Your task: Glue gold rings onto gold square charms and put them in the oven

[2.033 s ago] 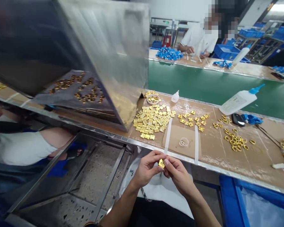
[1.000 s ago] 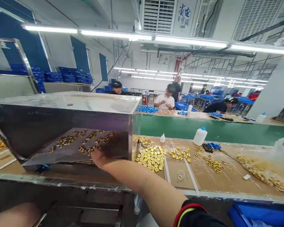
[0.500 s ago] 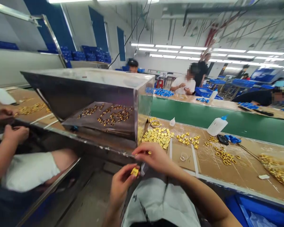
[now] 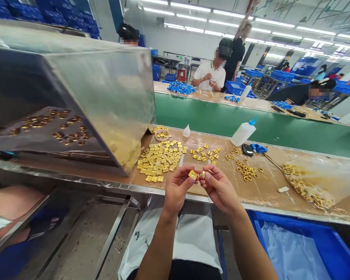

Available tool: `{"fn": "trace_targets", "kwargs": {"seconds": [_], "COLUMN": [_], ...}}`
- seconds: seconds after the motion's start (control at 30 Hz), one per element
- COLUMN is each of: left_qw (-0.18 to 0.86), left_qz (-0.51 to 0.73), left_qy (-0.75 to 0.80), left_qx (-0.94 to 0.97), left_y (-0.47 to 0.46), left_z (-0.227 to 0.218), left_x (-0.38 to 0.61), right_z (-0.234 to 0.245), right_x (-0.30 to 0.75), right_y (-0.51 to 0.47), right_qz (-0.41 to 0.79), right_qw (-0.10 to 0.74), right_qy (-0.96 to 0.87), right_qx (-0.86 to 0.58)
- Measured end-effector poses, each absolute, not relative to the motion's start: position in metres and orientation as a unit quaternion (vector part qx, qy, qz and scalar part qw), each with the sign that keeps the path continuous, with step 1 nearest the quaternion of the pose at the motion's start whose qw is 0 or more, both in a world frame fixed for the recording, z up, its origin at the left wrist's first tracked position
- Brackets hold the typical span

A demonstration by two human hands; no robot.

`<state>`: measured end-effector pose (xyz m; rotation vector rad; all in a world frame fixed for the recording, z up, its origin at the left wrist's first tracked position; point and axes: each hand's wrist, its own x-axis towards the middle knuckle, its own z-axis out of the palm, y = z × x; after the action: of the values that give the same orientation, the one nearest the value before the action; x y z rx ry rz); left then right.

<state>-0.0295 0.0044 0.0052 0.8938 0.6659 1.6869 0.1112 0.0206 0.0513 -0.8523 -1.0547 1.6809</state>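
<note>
Both hands have come up and drawn together since half a second ago, when they were apart and lower, below the bench's near edge. The left hand (image 4: 177, 190) now pinches a small square gold piece (image 4: 192, 174) between thumb and forefinger. The right hand (image 4: 220, 189) pinches a tiny gold ring (image 4: 202, 174) just beside it, over the near edge of the bench (image 4: 268, 190), so the two parts seem to be getting matched up. Both are shiny metal. Behind them lie a heap of flat squares (image 4: 160, 157), loose rings (image 4: 246, 171) and, toward the far edge, a white plastic glue bottle (image 4: 243, 133).
</note>
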Motion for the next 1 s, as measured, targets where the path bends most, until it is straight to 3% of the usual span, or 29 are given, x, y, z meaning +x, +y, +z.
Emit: {"fn": "trace_targets", "kwargs": {"seconds": [0.6, 0.73, 1.0], "left_qw": [0.575, 0.579, 0.543], "left_qz": [0.703, 0.700, 0.719], "left_qy": [0.262, 0.267, 0.275], "left_qx": [0.326, 0.321, 0.336], "left_y": [0.017, 0.017, 0.017], "left_z": [-0.027, -0.032, -0.026], "left_x": [-0.043, -0.048, -0.043], "right_z": [0.021, 0.023, 0.043], "right_x": [0.103, 0.100, 0.102], "right_y": [0.042, 0.036, 0.035], "right_qz": [0.767, 0.672, 0.343], "right_qw": [0.420, 0.452, 0.473], "right_qy": [-0.339, -0.454, -0.708], "right_qx": [-0.347, -0.370, -0.396]}}
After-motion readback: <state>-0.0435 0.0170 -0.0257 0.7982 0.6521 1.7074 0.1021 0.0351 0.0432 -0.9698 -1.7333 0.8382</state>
